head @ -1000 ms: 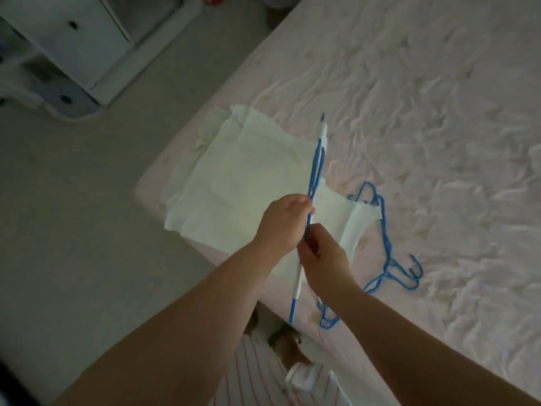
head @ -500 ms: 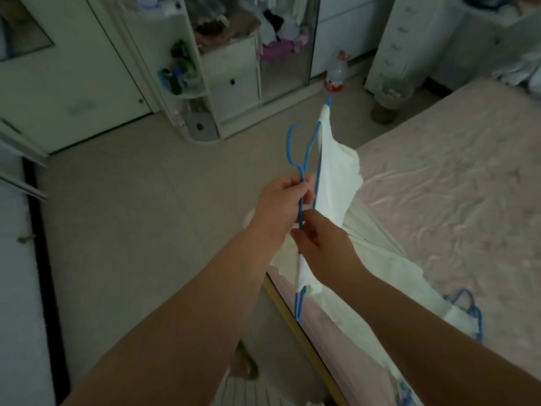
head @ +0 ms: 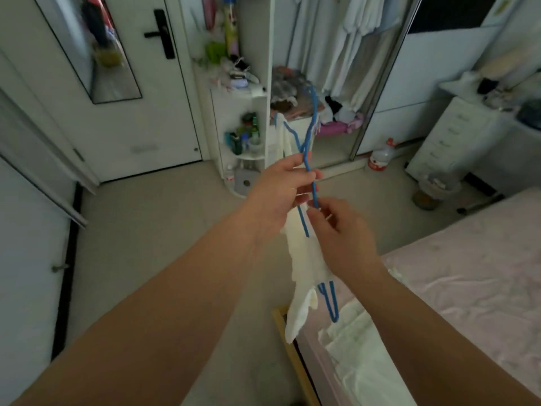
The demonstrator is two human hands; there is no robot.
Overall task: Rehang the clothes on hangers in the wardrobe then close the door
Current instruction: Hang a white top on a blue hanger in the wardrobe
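My left hand point(head: 282, 190) grips the blue hanger point(head: 307, 168) carrying a white garment point(head: 304, 259); my right hand point(head: 336, 227) pinches it lower down. Beyond, the wardrobe point(head: 336, 54) stands open, seemingly awaiting this hanger. More white clothing point(head: 351, 347) remains on the bed point(head: 468, 273).

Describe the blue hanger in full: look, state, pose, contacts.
The blue hanger is thin, like coated wire or plastic, and is seen nearly edge-on, its length running up and down in the picture. Its curved top end shows against the open wardrobe; a narrow loop end hangs low beside the bed. A white garment is draped on it and trails below. The left hand pinches its middle, and the right hand pinches it just beneath.
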